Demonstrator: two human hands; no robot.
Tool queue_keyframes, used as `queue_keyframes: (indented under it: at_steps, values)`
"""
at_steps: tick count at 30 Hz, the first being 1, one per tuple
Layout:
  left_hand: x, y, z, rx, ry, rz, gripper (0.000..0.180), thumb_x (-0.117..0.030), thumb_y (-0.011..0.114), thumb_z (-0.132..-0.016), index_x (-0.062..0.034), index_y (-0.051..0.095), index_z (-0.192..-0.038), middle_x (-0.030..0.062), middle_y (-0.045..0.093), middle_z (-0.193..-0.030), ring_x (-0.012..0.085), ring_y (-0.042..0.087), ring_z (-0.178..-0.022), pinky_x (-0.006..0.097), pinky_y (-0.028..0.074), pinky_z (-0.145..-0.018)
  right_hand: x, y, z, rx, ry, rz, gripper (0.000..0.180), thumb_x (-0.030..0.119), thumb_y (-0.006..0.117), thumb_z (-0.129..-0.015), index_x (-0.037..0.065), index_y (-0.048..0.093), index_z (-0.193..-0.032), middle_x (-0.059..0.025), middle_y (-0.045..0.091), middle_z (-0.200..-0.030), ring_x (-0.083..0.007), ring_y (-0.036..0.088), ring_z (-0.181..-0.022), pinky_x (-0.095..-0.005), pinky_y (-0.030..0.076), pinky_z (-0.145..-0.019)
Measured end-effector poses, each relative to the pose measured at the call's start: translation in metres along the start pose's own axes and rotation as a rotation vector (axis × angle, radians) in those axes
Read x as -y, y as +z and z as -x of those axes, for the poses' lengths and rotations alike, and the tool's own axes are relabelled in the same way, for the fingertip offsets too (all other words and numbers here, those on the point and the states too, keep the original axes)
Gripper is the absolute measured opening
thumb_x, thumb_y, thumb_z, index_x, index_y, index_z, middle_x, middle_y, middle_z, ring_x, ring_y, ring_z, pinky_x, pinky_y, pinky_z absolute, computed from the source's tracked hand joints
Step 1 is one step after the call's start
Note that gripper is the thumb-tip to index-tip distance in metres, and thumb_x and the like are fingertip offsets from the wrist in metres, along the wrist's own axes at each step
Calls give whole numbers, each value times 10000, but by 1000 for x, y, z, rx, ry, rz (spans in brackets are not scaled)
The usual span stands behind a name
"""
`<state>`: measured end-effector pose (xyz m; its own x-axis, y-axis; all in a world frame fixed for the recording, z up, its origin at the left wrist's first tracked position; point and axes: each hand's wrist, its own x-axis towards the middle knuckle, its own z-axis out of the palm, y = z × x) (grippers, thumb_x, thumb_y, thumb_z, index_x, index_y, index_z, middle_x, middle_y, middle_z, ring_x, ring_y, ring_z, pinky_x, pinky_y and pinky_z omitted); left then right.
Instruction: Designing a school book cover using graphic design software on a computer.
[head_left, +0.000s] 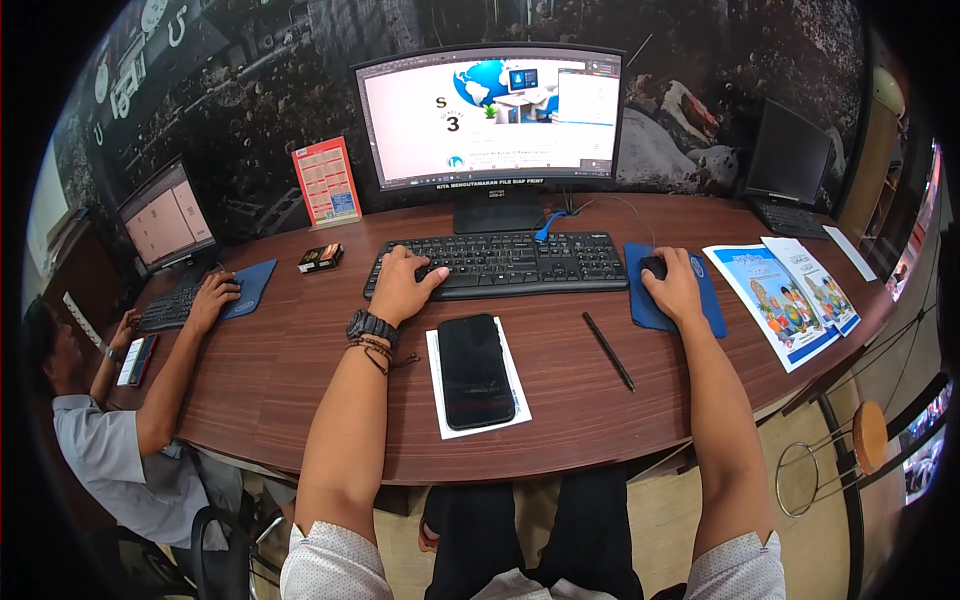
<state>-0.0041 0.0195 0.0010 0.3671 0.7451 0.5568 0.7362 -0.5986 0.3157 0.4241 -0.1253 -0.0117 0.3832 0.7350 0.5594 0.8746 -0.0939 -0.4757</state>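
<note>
My left hand (403, 287) rests on the left end of a black keyboard (510, 265), fingers stretched over the keys and thumb out to the side. My right hand (675, 285) is wrapped over a black computer mouse (655, 267), partly hiding it. Beneath the mouse lies a blue mouse pad (645, 308). Behind the keyboard stands a wide monitor (405, 125) showing a page with a globe and a desk picture. Between my forearms, a black phone (475, 372) lies on a white sheet (523, 405), with a black pen (608, 350) to its right.
At left, a co-worker's hand (215, 295) covers another mouse beside a second monitor (168, 220). A red desk calendar (327, 185) and a small dark box (320, 259) stand behind my left hand. Colourful booklets (775, 300), a dark monitor (790, 150) and a stool (870, 437) are at right.
</note>
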Motion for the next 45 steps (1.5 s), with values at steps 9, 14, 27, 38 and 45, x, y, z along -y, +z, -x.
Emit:
queue_keyframes:
  at_steps: [9, 14, 27, 38, 45]
  values:
    - [-3, -2, 0, 15, -11, 9, 491, -417, 700, -886, 30, 720, -1089, 163, 584, -1054, 322, 533, -1046, 398, 443, -945, 1, -1, 0, 15, 32, 4, 486, 265, 677, -795, 41, 593, -1219, -160, 550, -1211, -377, 573, -1126, -449, 476, -945]
    - [-3, -2, 1, 11, -10, 4, 491, -417, 700, -885, 28, 720, -1092, 166, 585, -1060, 325, 532, -1050, 401, 441, -949, -2, 0, 0, -4, -12, 3, 533, 264, 680, -798, 51, 568, -1272, -166, 541, -1249, -380, 568, -1148, -448, 470, -965]
    - [-1, 0, 0, 1, -2, 8, 477, -408, 706, -882, 26, 723, -1080, 162, 585, -1050, 324, 533, -1037, 399, 442, -939, 2, -2, 0, 13, 12, -1, 523, 252, 681, -801, 50, 559, -1267, -172, 539, -1260, -391, 562, -1161, -453, 472, -963]
    - [-3, 0, 1, 9, -13, 12, 478, -408, 710, -879, 25, 724, -1081, 162, 583, -1054, 323, 533, -1044, 397, 442, -941, 0, -1, 1, 5, -1, -12, 496, 252, 677, -798, 59, 565, -1241, -172, 544, -1245, -390, 565, -1148, -457, 475, -954]
    - [-2, -2, 1, 3, -4, -2, 480, -416, 707, -882, 22, 725, -1077, 160, 588, -1053, 323, 537, -1049, 398, 445, -941, 1, -2, 0, 18, -7, -13, 491, 260, 679, -811, 79, 567, -1253, -164, 537, -1238, -384, 567, -1148, -453, 478, -952]
